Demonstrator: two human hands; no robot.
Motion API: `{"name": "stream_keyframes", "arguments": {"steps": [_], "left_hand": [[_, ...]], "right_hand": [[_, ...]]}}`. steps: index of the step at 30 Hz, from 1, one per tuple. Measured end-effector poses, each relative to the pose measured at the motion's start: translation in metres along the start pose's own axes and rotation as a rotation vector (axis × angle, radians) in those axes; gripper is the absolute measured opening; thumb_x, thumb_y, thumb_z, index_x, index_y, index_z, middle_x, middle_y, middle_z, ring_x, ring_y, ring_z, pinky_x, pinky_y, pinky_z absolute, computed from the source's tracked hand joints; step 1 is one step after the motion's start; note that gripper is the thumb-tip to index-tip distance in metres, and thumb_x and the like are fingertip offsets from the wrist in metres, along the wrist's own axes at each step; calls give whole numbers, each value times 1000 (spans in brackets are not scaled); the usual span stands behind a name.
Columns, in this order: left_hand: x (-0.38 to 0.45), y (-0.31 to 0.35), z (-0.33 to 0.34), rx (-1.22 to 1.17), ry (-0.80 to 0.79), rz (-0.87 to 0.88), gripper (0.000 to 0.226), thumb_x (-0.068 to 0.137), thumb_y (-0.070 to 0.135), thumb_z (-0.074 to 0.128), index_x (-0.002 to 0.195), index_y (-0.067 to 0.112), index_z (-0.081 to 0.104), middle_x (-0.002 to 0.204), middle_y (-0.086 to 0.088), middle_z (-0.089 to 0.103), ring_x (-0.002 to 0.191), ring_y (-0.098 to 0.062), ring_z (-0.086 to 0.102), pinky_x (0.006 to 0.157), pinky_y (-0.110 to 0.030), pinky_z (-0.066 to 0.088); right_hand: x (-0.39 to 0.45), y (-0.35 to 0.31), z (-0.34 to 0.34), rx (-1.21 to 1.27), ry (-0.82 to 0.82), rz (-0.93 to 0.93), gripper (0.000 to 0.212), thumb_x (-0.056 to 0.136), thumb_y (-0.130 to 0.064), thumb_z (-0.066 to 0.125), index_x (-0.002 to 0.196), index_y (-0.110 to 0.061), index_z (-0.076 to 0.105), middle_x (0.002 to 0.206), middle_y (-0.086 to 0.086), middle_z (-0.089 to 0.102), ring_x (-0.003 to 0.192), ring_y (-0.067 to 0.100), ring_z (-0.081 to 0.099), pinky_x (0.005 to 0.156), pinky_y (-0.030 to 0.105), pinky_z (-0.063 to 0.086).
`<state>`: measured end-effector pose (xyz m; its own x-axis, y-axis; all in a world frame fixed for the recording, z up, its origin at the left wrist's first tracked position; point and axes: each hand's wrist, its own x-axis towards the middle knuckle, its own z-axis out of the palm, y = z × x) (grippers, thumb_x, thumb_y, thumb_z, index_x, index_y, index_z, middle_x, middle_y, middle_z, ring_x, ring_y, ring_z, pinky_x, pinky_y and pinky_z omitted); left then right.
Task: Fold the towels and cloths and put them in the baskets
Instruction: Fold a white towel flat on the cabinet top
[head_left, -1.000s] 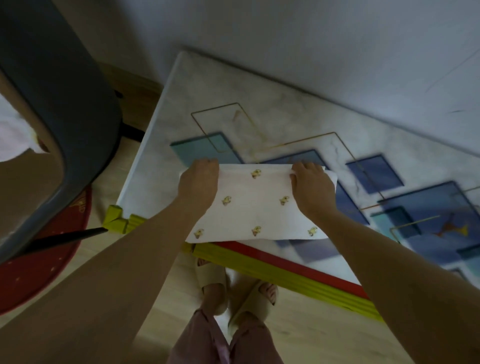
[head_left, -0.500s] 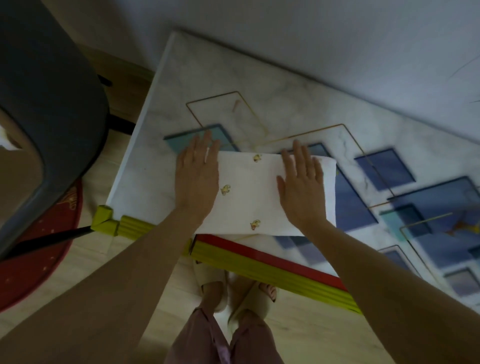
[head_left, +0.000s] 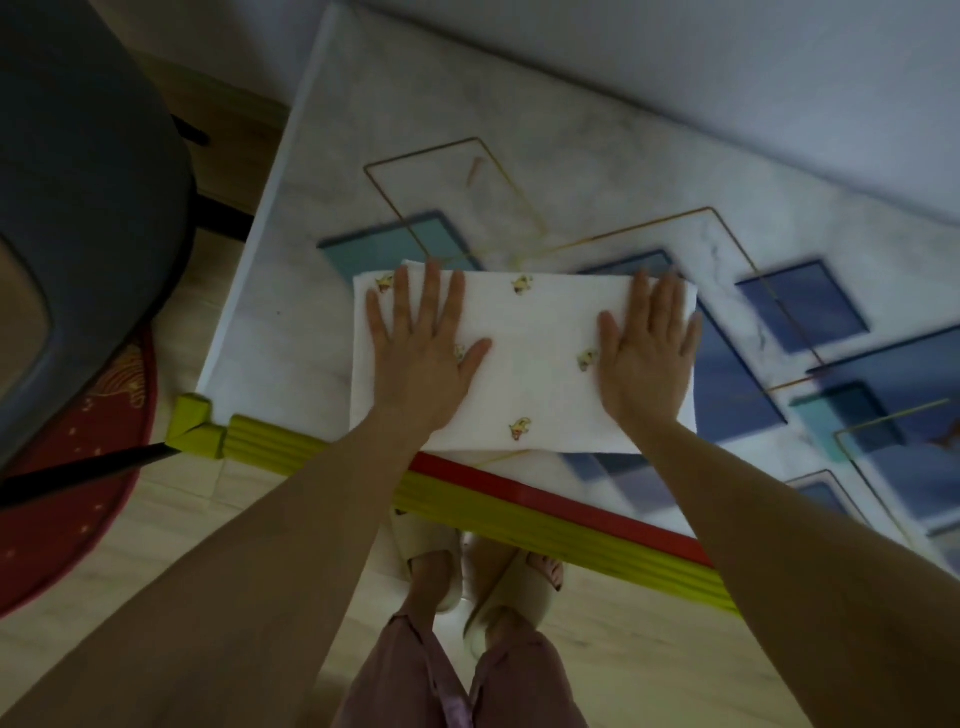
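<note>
A white cloth (head_left: 535, 332) with small yellow prints lies folded into a rectangle near the front edge of the table (head_left: 431, 104). My left hand (head_left: 423, 343) presses flat on its left half, fingers straight and spread. Over on the cloth's right side my right hand (head_left: 649, 345) lies flat too, its fingers reaching the far right corner. No basket is in view.
The table top is marbled white with blue and teal squares and thin gold lines. A yellow and red guard strip (head_left: 519, 512) runs along its front edge. A dark grey chair (head_left: 88, 171) stands at the left over a red mat (head_left: 67, 499). My slippered feet (head_left: 478, 577) are below.
Both hands went from gripping the cloth's far edge to lying flat on it, then slid apart toward its sides. The cloth is now folded shorter.
</note>
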<state>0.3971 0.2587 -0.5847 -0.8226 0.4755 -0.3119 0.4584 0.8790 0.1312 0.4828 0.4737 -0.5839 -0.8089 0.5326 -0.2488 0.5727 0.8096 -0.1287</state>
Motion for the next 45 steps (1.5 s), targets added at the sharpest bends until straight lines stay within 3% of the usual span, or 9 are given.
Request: {"name": "stream_keyframes", "arguments": {"steps": [6,9,11,16,21,29,34,39,45], "left_hand": [[-25,37,-23,-245,82,250,66,99,48,16,152,10,7,160,-9,2,147,-24,2,120,-43,3],[-36,70,-29,-736,70,82,59,102,38,25,150,19,-4,158,4,-6,146,-9,-4,117,-17,-6],[-31,94,-31,-926,91,-77,61,103,33,30,151,20,-5,160,2,-1,146,-11,4,118,-19,0],[-5,132,-24,-1001,63,-163,60,104,29,30,152,17,-3,160,-7,7,144,-22,20,118,-38,15],[12,127,-16,-1104,-16,-234,59,104,31,28,152,23,-6,161,-3,-3,146,-18,10,120,-40,12],[-90,132,-37,-1421,-122,-491,51,102,22,36,151,17,21,155,-1,23,133,-6,30,87,4,32],[-121,116,-25,-1497,-349,-544,64,95,57,37,148,22,31,154,6,30,141,-12,28,119,-39,21],[-85,100,-60,-1610,-533,-756,60,98,54,32,144,15,38,144,0,43,129,-17,43,107,-40,39],[-59,23,-111,-1772,-397,-832,71,93,65,29,126,9,56,121,-12,63,106,-27,61,100,-44,45]], "right_hand": [[-34,21,-38,425,83,422,58,101,-33,39,149,-5,22,153,16,26,140,31,26,115,44,21],[-49,34,-45,657,-24,520,49,100,-30,45,138,-2,35,132,14,49,121,31,48,88,35,40],[-49,38,-44,694,-93,512,37,98,-29,50,123,-2,46,109,8,56,105,29,57,74,30,38],[-36,33,-37,625,-201,436,34,90,-28,62,112,-4,51,107,10,60,93,26,58,76,40,48],[-39,32,-39,781,-255,463,28,92,-18,57,115,-3,49,106,7,55,92,24,54,76,37,45],[-63,27,-50,857,-249,543,29,97,-16,51,119,0,43,101,4,48,89,20,48,74,34,41],[-75,20,-62,876,-191,524,27,97,-17,50,118,0,42,101,3,48,87,18,48,72,32,40],[-93,-6,-100,921,-97,297,16,94,-13,55,98,-9,40,81,-9,47,69,-1,47,50,8,39],[-114,-89,-116,965,-142,83,19,89,-16,61,98,-18,44,96,-3,51,79,9,50,60,17,38]]}}
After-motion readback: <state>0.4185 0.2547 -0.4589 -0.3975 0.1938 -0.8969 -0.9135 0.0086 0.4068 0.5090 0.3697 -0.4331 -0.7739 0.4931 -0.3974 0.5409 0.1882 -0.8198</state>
